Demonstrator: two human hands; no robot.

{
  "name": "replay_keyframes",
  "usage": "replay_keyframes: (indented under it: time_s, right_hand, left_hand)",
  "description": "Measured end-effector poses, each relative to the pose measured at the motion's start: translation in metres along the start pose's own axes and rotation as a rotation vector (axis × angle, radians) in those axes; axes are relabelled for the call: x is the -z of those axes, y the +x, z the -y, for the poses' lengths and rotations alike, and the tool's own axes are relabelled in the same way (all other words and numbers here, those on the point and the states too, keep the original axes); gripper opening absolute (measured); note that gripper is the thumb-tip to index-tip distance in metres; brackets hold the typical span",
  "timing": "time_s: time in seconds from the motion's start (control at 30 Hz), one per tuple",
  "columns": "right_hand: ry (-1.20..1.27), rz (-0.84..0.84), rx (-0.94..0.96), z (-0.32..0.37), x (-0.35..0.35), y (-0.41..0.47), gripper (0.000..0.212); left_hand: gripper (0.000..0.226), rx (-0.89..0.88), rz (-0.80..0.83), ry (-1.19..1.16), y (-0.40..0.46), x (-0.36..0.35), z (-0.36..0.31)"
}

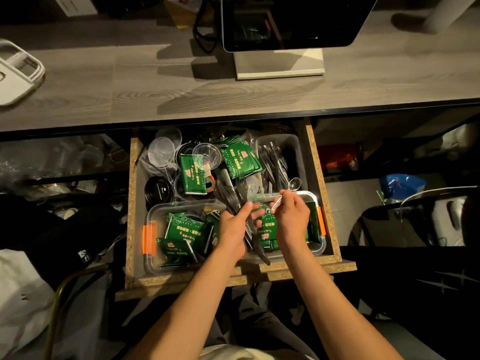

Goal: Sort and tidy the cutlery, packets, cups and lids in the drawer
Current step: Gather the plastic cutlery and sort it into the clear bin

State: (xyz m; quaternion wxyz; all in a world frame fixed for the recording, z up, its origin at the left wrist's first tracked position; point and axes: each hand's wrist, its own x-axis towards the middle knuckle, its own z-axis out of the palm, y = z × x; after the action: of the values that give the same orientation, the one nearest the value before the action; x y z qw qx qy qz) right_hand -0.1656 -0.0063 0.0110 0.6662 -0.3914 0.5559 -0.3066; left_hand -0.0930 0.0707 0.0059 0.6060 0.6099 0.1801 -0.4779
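The open drawer point(315, 165) holds green packets point(193, 175), clear cups point(161, 150) and a black lid point(158, 189). A clear tub with orange clips point(149, 237) at the front is full of green packets. My left hand point(233, 229) grips a bundle of black plastic forks and knives point(231, 196) over the tub. My right hand point(292, 216) pinches the handle of a clear plastic spoon point(294, 183) whose bowl points toward a grey bin point(298, 152) of dark cutlery at the back right.
A wood-grain counter point(155, 94) runs above the drawer, with a screen on a white base point(279, 66) and a white tray point(18, 71) at the left. Clutter fills the dark shelves on both sides. A chair frame point(415, 201) stands at the right.
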Motion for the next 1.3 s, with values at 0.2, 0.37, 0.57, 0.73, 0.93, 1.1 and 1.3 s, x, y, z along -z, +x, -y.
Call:
replay_keyframes:
  time_s: [0.2, 0.37, 0.57, 0.73, 0.93, 1.1, 1.3]
  right_hand:
    - [-0.164, 0.065, -0.038, 0.0, 0.006, 0.014, 0.018]
    - [-0.252, 0.137, -0.07, 0.014, 0.014, 0.048, 0.022]
    - [-0.504, 0.24, 0.162, 0.046, 0.013, 0.086, 0.016]
    - [-0.687, 0.211, 0.321, 0.056, 0.014, 0.094, 0.028]
    - [-0.639, 0.24, 0.298, 0.06, 0.024, 0.102, 0.021]
    - [-0.243, 0.096, 0.095, 0.067, 0.045, 0.108, 0.014]
    - [0.395, -0.012, -0.379, 0.069, 0.028, 0.115, 0.046]
  left_hand:
    - [0.062, 0.042, -0.12, 0.144, 0.015, -0.034, -0.004]
    - [0.036, 0.026, -0.074, 0.086, 0.027, -0.073, -0.02]
    - [0.022, 0.001, -0.046, 0.004, 0.05, -0.117, -0.039]
    - [0.035, 0.013, -0.011, -0.083, 0.05, -0.136, -0.043]
    - [0.026, -0.015, -0.036, -0.057, 0.057, -0.151, -0.044]
    - [0.007, -0.128, -0.043, -0.238, 0.075, -0.156, -0.057]
    - [0.021, -0.204, 0.064, -0.315, 0.066, -0.175, -0.056]
